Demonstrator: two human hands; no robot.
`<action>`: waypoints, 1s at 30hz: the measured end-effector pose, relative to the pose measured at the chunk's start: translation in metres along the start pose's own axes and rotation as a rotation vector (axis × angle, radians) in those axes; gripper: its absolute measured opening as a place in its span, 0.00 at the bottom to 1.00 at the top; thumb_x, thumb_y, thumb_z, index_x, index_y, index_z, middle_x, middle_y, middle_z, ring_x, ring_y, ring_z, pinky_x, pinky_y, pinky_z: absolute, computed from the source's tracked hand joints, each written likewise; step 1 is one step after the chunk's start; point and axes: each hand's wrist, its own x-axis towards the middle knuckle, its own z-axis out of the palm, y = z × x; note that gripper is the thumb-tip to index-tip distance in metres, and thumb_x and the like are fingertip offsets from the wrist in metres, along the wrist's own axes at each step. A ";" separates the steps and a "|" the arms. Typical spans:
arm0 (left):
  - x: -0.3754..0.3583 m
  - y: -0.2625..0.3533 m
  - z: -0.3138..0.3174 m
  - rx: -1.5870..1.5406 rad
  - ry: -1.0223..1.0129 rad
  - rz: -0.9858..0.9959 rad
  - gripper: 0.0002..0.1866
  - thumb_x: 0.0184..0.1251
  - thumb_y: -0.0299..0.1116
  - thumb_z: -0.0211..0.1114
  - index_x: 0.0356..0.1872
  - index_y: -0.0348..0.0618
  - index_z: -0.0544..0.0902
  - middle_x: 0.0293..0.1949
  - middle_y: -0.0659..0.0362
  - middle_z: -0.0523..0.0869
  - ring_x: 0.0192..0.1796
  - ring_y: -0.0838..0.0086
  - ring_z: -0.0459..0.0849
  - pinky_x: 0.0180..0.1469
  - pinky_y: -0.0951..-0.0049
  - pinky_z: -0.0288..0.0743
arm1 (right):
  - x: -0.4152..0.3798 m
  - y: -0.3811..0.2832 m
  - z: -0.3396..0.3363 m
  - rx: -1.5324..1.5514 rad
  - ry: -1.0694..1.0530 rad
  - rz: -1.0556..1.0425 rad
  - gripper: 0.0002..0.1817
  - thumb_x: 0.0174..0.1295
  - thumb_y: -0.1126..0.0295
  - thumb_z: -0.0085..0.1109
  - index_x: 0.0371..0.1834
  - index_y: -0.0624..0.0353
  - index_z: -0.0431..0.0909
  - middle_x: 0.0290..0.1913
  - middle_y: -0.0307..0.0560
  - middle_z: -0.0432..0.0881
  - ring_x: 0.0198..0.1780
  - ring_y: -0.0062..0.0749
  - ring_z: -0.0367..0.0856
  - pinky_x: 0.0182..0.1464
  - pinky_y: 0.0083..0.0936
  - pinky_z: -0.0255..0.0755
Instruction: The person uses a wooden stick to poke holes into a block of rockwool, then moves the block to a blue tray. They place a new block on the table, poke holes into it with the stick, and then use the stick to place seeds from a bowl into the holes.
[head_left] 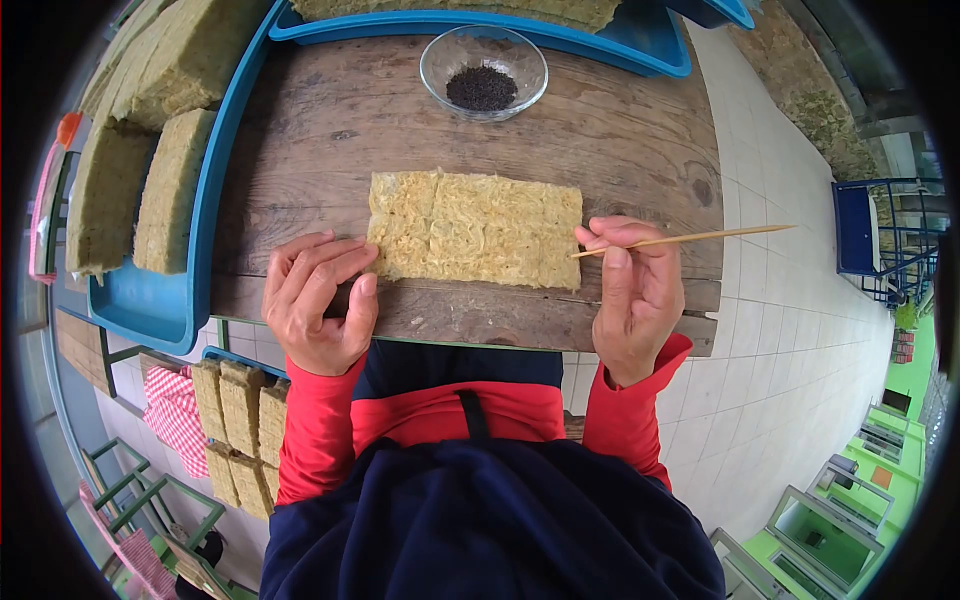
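A yellowish, fibrous rockwool slab, scored into small blocks, lies flat on the wooden table in front of me. My left hand rests at the slab's left edge, fingertips touching it, fingers loosely bent and holding nothing. At the right edge, my right hand pinches a thin wooden skewer between thumb and fingers. The skewer's one end points left toward the slab's right side, and its long end sticks out to the right. Beyond the slab stands a clear glass bowl with small black seeds in it.
A blue tray with thick rockwool slabs stands along the left. Another blue tray borders the table's far edge. Below left, more rockwool blocks sit near a red checked cloth. Tiled floor lies to the right.
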 end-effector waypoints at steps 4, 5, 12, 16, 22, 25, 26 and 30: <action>-0.002 0.002 -0.002 -0.004 -0.048 -0.024 0.09 0.59 0.33 0.65 0.33 0.39 0.87 0.35 0.54 0.89 0.44 0.56 0.84 0.53 0.62 0.75 | 0.000 0.001 -0.001 -0.042 -0.033 -0.005 0.08 0.68 0.85 0.48 0.46 0.68 0.74 0.47 0.52 0.78 0.46 0.26 0.80 0.49 0.20 0.76; -0.002 0.001 -0.002 -0.005 -0.049 -0.021 0.09 0.59 0.34 0.65 0.33 0.39 0.87 0.35 0.54 0.89 0.44 0.56 0.84 0.52 0.62 0.76 | -0.001 0.001 -0.002 -0.063 -0.052 -0.010 0.08 0.68 0.85 0.48 0.46 0.68 0.74 0.48 0.52 0.78 0.46 0.25 0.80 0.49 0.19 0.76; 0.000 0.001 0.000 0.003 -0.001 0.005 0.06 0.53 0.31 0.68 0.32 0.43 0.87 0.33 0.59 0.89 0.41 0.61 0.84 0.49 0.65 0.77 | 0.000 0.000 0.000 -0.023 -0.013 -0.001 0.07 0.68 0.85 0.49 0.46 0.67 0.74 0.47 0.51 0.79 0.44 0.24 0.80 0.47 0.19 0.77; 0.000 0.001 0.000 0.001 -0.006 0.011 0.06 0.53 0.31 0.68 0.32 0.43 0.87 0.33 0.59 0.89 0.41 0.61 0.84 0.50 0.65 0.77 | 0.001 0.001 0.000 -0.104 -0.013 -0.009 0.06 0.66 0.84 0.52 0.43 0.66 0.76 0.44 0.52 0.81 0.42 0.27 0.82 0.44 0.20 0.77; 0.000 0.001 0.000 0.004 -0.005 0.011 0.06 0.52 0.31 0.68 0.32 0.43 0.87 0.33 0.59 0.89 0.41 0.61 0.84 0.50 0.65 0.77 | 0.003 0.002 0.001 -0.186 0.004 -0.029 0.06 0.62 0.82 0.55 0.40 0.63 0.78 0.39 0.52 0.82 0.40 0.35 0.83 0.43 0.24 0.76; 0.000 0.001 0.000 -0.001 -0.007 0.011 0.07 0.52 0.31 0.68 0.32 0.43 0.87 0.33 0.59 0.89 0.41 0.61 0.84 0.50 0.65 0.77 | 0.003 0.001 0.002 -0.212 0.000 -0.043 0.06 0.61 0.82 0.56 0.39 0.62 0.79 0.38 0.52 0.83 0.40 0.38 0.83 0.44 0.26 0.76; 0.000 0.001 0.000 0.000 -0.006 0.012 0.07 0.52 0.31 0.68 0.32 0.43 0.87 0.33 0.59 0.89 0.41 0.61 0.84 0.50 0.64 0.77 | 0.003 0.000 0.002 -0.214 0.003 -0.035 0.05 0.61 0.81 0.57 0.38 0.62 0.79 0.37 0.52 0.83 0.40 0.40 0.83 0.44 0.27 0.75; 0.000 0.001 0.000 -0.002 -0.007 0.014 0.06 0.52 0.30 0.67 0.31 0.43 0.87 0.33 0.59 0.89 0.40 0.62 0.84 0.50 0.64 0.78 | 0.002 0.001 -0.001 -0.258 -0.060 -0.063 0.05 0.64 0.82 0.55 0.41 0.64 0.78 0.40 0.51 0.82 0.41 0.34 0.83 0.46 0.25 0.76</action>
